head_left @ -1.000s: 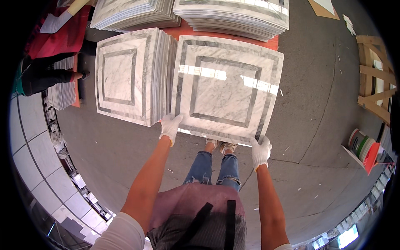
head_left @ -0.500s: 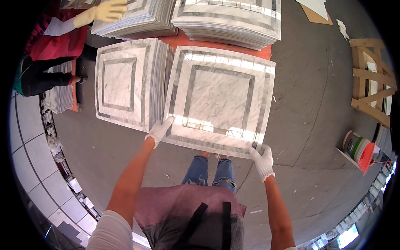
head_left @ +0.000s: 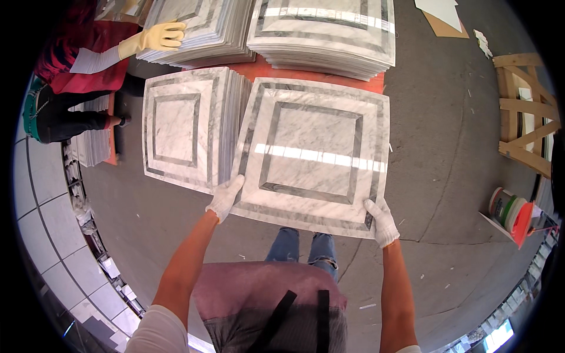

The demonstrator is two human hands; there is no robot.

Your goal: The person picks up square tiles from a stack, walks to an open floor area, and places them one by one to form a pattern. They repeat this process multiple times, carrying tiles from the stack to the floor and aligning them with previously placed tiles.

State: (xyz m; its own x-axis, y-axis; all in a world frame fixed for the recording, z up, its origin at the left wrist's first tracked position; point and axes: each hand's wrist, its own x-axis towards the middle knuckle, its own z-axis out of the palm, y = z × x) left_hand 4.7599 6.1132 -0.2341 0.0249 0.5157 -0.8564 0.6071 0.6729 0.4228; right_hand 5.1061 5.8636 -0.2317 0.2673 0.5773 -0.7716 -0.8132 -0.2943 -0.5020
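Observation:
A square white marble-patterned tile (head_left: 312, 153) with grey inlaid frames is held out in front of me, tilted, with a band of light across it. My left hand (head_left: 225, 197), in a white knitted glove, grips its near left corner with the thumb on top. Gloved the same way, my right hand (head_left: 382, 222) is closed round the near right corner. The fingers under the tile are hidden. Just left of the tile, close to my left hand, stands a stack of matching tiles (head_left: 179, 126).
Two more tile stacks (head_left: 321, 41) sit at the back on a red-orange base (head_left: 282, 72). Another person's yellow-gloved hand (head_left: 162, 36) touches the back left stack. At right are a wooden crate (head_left: 527, 109) and a bucket (head_left: 506, 209) by a red-orange object. Small scraps dot the grey floor.
The tile's near edge has come toward me, and the light band has slid up its face. My right hand has shifted slightly right and nearer. The other person's yellow glove has lowered onto the stack.

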